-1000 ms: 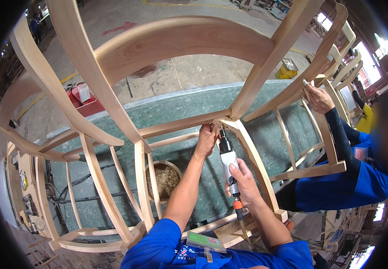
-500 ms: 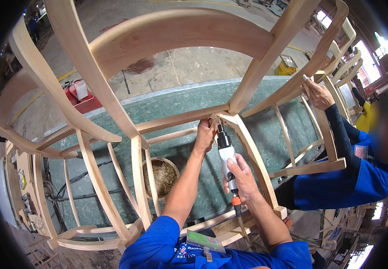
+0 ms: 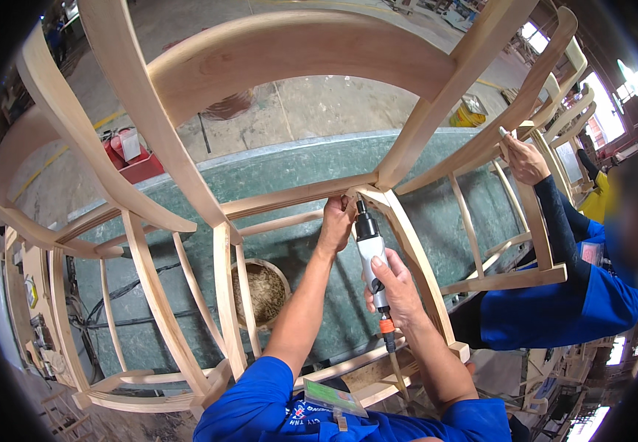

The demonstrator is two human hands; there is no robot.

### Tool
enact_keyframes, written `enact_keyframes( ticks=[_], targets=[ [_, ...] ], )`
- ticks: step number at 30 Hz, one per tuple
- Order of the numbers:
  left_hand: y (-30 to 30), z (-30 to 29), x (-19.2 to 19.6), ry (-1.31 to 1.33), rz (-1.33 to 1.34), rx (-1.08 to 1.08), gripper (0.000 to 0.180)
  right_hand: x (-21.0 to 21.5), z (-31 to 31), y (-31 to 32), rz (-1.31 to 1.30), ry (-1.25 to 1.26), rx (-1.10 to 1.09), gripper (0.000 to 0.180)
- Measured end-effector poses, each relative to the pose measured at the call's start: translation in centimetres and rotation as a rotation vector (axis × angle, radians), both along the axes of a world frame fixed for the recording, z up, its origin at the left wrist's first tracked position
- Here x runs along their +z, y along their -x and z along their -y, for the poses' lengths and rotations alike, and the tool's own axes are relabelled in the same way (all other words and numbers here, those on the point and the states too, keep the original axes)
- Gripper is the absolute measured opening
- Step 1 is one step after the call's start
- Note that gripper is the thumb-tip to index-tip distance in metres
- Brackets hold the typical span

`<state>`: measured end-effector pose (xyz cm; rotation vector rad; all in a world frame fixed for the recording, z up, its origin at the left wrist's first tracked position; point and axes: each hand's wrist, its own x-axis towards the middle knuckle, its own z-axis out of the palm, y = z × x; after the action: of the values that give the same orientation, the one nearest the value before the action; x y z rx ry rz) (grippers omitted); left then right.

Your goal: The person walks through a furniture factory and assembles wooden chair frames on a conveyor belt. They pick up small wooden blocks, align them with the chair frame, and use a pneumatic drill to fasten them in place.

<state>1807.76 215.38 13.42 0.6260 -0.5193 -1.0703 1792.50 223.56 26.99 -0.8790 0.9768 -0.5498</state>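
In front of me a pale wooden chair frame [image 3: 297,193] rests on a green-topped bench. My right hand [image 3: 394,287] is wrapped round a white and black pneumatic screwdriver [image 3: 375,254] with an orange hose fitting. The tool's tip points at the corner where the seat rail meets the back post and a side rail [image 3: 414,247]. At that same corner my left hand [image 3: 337,227] has its fingers closed, pinched up against the wood beside the tip. Whether a small part sits between those fingers is hidden.
A bucket [image 3: 260,295] of small bits stands within the frame. Another chair frame [image 3: 146,287] is at left. On the right a co-worker's hand [image 3: 526,158] holds a further frame. A red container [image 3: 131,158] and a yellow bucket [image 3: 468,110] lie beyond the green bench [image 3: 333,155].
The view has shifted very slightly. Both hands and the screwdriver stay at the same corner, and the co-worker's hand has hardly moved.
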Motion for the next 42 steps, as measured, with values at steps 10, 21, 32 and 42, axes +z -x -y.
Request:
enact_keyframes(
  ticks=[10,21,32,42],
  targets=[
    [0.6,0.2,0.7,0.031,-0.034,0.042,0.04,-0.5,0.3,0.2,-0.047,0.06,-0.001,0.056],
    [0.8,-0.7,-2.6,-0.306,-0.168,-0.101,0.038,1.8,-6.0,2.9,-0.038,-0.051,-0.06,0.053],
    [-0.1,-6.0,-0.1,-0.508,-0.253,-0.306,0.025,0.7,-7.5,5.4,-0.044,-0.009,-0.031,0.05],
    [-3.3,-9.0,5.6,-0.603,-0.132,-0.309,0.021,1.4,-7.6,4.9,-0.078,0.044,0.058,0.059]
  ],
)
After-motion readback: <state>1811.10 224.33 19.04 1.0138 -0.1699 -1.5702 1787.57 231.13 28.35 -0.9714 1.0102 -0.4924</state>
